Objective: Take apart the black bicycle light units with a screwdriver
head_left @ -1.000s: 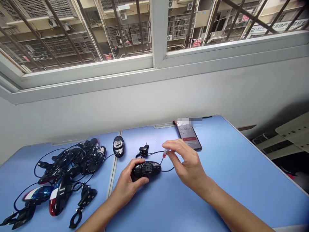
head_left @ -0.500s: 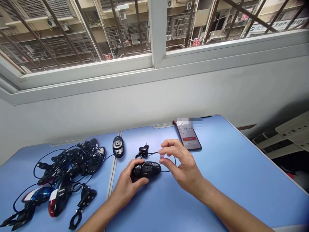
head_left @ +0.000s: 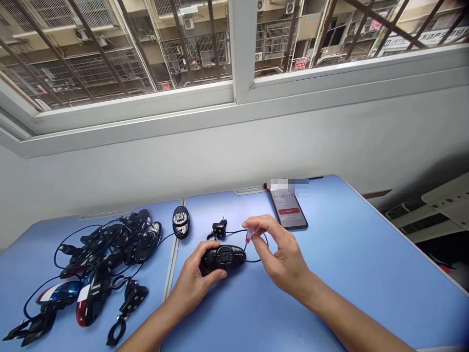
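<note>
My left hand [head_left: 200, 274] is closed around the left end of a black bike horn [head_left: 225, 257], which lies with its square-socketed underside up. Between the fingertips of my right hand [head_left: 280, 249] is a small screwdriver [head_left: 248, 236] with a clear, reddish handle. Its thin dark shaft slants down to the horn's right end; whether the tip sits in a screw is too small to tell. A black cable [head_left: 266, 239] loops from the horn behind my right fingers to a black clamp switch [head_left: 219, 228] just beyond it.
A tangle of similar horns, cables and clamps [head_left: 110, 244] covers the left table. One more horn [head_left: 181, 222] lies by the seam between the tables. A phone [head_left: 289, 208] showing a timer is at the back, near the wall below the window.
My right hand has tilted the screwdriver, and its reddish handle and shaft now show more plainly above the horn's right end. My left hand keeps its hold. The view has shifted slightly.
</note>
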`<state>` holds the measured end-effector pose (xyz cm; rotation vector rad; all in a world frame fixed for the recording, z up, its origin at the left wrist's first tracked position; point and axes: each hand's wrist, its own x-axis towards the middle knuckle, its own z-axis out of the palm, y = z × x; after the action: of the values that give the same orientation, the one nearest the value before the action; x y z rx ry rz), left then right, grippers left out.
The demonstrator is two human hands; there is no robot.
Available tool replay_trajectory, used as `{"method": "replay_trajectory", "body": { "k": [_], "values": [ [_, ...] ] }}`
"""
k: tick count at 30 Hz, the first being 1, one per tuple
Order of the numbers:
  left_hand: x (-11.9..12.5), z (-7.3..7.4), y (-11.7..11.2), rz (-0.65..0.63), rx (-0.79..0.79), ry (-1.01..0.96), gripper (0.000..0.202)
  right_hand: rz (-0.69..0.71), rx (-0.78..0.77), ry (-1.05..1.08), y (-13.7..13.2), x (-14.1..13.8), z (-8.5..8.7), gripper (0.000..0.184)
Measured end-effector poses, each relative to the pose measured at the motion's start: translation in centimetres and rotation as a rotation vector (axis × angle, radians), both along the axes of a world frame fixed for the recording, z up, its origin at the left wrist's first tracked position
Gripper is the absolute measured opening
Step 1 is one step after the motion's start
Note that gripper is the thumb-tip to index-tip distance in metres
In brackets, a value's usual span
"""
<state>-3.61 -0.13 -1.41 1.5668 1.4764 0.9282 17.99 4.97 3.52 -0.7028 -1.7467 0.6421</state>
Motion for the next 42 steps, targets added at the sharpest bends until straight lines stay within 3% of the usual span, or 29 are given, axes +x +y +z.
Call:
{"method": "replay_trajectory", "body": {
  "k": [5,10,15,19,27,34,42],
  "values": [
    [-0.05,-0.16,0.06,-0.008,-0.005,-0.01,0.039,0.003,0.011,-0.004,0.07,0.07,-0.16,0.019],
    [0.02,-0.23,0.12,0.001,-0.007,-0.009,0.04,0.063,-0.08,0.036,0.12,0.08,-0.29,0.028],
    [0.01,-0.13,0.12,0.001,-0.006,-0.016,0.039,0.015,-0.018,0.022,0.18,0.19,-0.28,0.02],
    [-0.08,-0.19,0.12,0.006,-0.005,-0.013,0.04,0.018,-0.057,0.016,0.21,0.24,-0.24,0.031],
    [-0.18,-0.29,0.11,-0.014,-0.008,-0.017,0.039,-0.04,0.022,0.022,0.1,-0.21,-0.87,0.036],
    [-0.14,-0.28,0.12,-0.022,-0.004,-0.02,0.039,-0.036,0.058,-0.018,0.05,-0.09,-0.37,0.022],
    [-0.08,-0.24,0.06,-0.012,0.005,-0.026,0.039,-0.017,0.03,-0.038,0.11,-0.18,-0.68,0.033]
  ]
}}
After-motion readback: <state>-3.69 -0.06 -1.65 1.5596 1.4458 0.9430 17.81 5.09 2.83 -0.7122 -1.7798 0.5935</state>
